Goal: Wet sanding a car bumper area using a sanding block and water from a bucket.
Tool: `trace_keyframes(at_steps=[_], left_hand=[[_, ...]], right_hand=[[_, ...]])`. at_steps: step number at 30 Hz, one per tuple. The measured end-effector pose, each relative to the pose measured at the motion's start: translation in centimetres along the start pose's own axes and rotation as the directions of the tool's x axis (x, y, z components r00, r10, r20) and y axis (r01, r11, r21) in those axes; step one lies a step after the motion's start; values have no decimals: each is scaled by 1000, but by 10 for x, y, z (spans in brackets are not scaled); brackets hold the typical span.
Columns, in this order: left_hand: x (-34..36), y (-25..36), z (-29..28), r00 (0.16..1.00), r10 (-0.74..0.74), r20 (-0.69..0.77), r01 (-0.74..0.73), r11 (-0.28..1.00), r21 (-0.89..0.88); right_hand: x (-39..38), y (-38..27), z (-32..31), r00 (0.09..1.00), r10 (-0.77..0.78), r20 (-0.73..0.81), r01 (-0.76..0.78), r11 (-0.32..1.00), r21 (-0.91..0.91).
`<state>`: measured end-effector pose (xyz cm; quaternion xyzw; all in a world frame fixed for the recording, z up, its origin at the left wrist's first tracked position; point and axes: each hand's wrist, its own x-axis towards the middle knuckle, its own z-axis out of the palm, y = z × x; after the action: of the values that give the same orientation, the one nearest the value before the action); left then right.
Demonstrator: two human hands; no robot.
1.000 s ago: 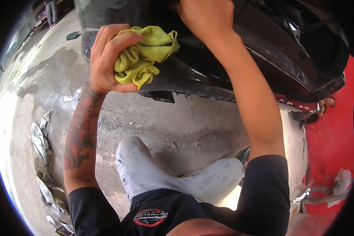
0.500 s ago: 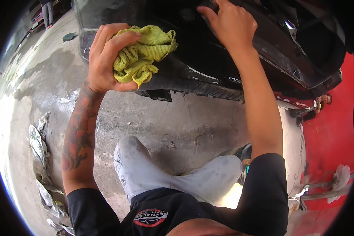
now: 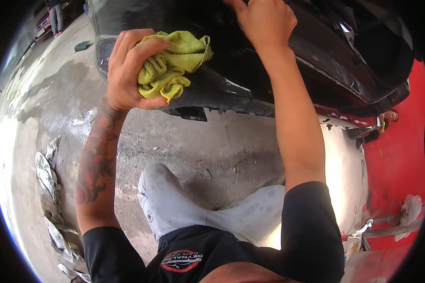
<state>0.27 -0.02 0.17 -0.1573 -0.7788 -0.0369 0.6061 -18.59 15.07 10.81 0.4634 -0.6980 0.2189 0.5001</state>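
My left hand [image 3: 125, 75] grips a bunched yellow-green cloth [image 3: 189, 52] against the lower corner of a black car panel [image 3: 231, 56]. At the top edge, my right hand [image 3: 268, 26] rests over the same panel with its fingers curled and its thumb pointing left. What lies under those fingers is hidden by the hand and cut off by the picture's edge. Whitish scuffs mark the panel's lower edge.
Below the car spreads a stained concrete floor [image 3: 198, 141]. Crumpled sheeting [image 3: 47, 177] lies along the left, near a small dark green piece [image 3: 82, 45]. A person [image 3: 56, 19] stands far left. At right are a red surface [image 3: 392, 155] and a clear plastic bag [image 3: 410, 212].
My right hand and forearm have shifted left and slightly up across the panel. My left hand and the cloth have stayed nearly in place.
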Motion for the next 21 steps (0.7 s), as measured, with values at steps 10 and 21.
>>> trace_keyframes(at_steps=[10,21], left_hand=[[-1,-2,2,1000,10,-5,-11,1000,-23],[0,0,0,1000,-14,-1,14,1000,-3]], right_hand=[[-11,29,-7,967,-249,-47,247,968,-30],[-8,-4,12,964,-266,1,266,964,19]])
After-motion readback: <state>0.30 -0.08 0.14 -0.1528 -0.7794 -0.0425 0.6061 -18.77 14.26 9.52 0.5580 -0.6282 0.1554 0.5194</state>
